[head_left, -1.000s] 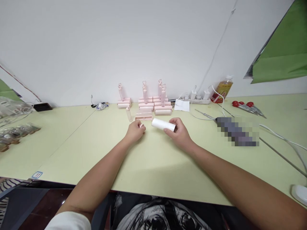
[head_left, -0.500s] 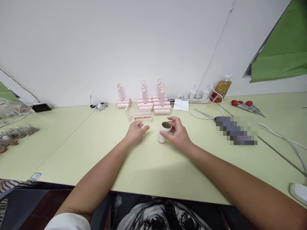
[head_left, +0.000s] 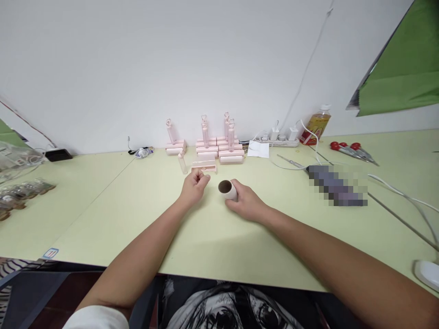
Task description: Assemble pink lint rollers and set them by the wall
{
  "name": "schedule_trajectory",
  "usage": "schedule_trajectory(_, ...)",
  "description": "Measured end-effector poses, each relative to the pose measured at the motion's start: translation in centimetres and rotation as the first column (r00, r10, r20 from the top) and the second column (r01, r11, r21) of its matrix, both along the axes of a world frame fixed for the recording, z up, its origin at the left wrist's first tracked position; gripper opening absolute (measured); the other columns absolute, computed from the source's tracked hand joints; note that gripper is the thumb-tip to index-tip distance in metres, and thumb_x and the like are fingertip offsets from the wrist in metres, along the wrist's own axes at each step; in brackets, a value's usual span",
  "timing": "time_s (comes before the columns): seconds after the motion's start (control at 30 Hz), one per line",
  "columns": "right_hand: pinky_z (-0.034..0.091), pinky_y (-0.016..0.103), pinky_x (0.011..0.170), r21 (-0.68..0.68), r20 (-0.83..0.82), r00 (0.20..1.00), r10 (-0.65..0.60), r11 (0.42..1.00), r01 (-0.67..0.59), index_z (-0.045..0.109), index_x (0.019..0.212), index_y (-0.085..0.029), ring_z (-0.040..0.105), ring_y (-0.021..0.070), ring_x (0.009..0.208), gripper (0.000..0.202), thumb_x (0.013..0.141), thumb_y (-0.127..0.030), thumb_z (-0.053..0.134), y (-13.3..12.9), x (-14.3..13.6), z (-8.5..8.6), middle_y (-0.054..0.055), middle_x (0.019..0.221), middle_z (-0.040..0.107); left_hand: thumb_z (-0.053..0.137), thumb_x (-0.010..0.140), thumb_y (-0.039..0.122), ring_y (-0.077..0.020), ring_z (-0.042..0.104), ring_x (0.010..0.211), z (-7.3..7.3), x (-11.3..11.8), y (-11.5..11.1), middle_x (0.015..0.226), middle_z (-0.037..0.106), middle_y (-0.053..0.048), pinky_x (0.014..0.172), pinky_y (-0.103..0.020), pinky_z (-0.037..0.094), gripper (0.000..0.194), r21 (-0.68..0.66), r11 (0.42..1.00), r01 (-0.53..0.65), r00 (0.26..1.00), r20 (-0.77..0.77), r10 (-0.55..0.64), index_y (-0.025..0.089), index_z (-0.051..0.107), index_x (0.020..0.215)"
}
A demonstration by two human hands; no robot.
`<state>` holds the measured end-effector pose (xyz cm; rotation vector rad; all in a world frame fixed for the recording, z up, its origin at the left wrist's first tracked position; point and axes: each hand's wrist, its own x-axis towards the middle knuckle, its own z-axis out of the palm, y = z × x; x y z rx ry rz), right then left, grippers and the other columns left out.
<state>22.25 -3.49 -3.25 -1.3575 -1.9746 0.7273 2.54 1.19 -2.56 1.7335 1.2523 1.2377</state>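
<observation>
My right hand (head_left: 247, 201) is wrapped around the side of a white lint roller refill (head_left: 232, 193), a paper roll whose brown hollow core tilts up toward me and to the left. To the left of the roll, my left hand (head_left: 194, 186) is curled closed just above the table. Whatever its fingers hold, if anything, is hidden. Just beyond that hand lies an open pink case (head_left: 210, 168) with a clear lid. A clear tube with a pink cap (head_left: 183, 162) stands beside the case.
Several pink roller cases (head_left: 231, 160) with upright clear tubes stand along the wall. To their right are a white paper (head_left: 258, 150), a power strip (head_left: 290, 143), a drink bottle (head_left: 315, 125) and red-handled tools (head_left: 355, 152). Bagged items (head_left: 24, 192) lie far left.
My right hand has closed more firmly around the roll and turned it, so its core has swung left and toward me. My left hand stays almost in place.
</observation>
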Motion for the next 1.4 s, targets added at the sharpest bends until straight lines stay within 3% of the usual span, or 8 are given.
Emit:
schedule_trajectory(0.13,0.037,0.026,0.061,0.049,-0.017,0.999,0.047,0.998,-0.047,0.053,0.092,-0.022,0.053,0.016,0.072,0.023,0.069,-0.019,0.056,-0.2,-0.1,0.1,-0.001,0.083,0.06,0.054,0.083,0.031,-0.0096,0.04,0.05,-0.1,0.1,-0.2,0.056,0.044,0.006,0.052,-0.024,0.032,0.019,0.021,0.998,0.053,0.998,0.023,-0.054,0.021,0.044,0.072)
schedule_trajectory(0.43,0.041,0.028,0.069,0.078,0.03,0.987,0.156,0.984,-0.158,0.063,0.108,-0.025,0.059,0.0193,0.083,0.034,0.074,-0.024,0.062,-0.3,-0.2,0.4,0.001,0.095,0.067,0.048,0.087,0.034,-0.0101,0.042,0.053,0.3,0.3,-0.9,0.06,0.044,0.005,0.054,-0.024,0.036,0.017,0.056,0.99,0.133,0.99,0.033,-0.135,0.02,0.049,0.076)
schedule_trajectory(0.77,0.043,0.029,0.069,0.047,0.01,0.989,0.15,0.987,-0.151,0.065,0.109,-0.027,0.062,0.0196,0.081,0.035,0.074,-0.023,0.063,-0.5,-0.3,0.4,0.0,0.095,0.069,0.046,0.089,0.041,-0.0122,0.047,0.064,0.0,0.8,-1.4,0.074,0.054,0.001,0.058,-0.024,0.038,0.024,-0.019,0.965,0.26,0.963,-0.074,-0.261,0.019,0.055,0.082)
schedule_trajectory(1.4,0.045,0.029,0.068,0.005,0.003,0.993,0.121,0.993,-0.121,0.064,0.109,-0.025,0.063,0.0196,0.079,0.033,0.076,-0.026,0.063,-0.5,-0.3,0.1,0.002,0.095,0.07,0.034,0.094,0.048,-0.0162,0.054,0.076,0.4,1.0,-2.2,0.08,0.061,-0.002,0.07,-0.026,0.041,0.041,0.016,0.947,0.32,0.921,-0.24,-0.307,0.018,0.061,0.085)
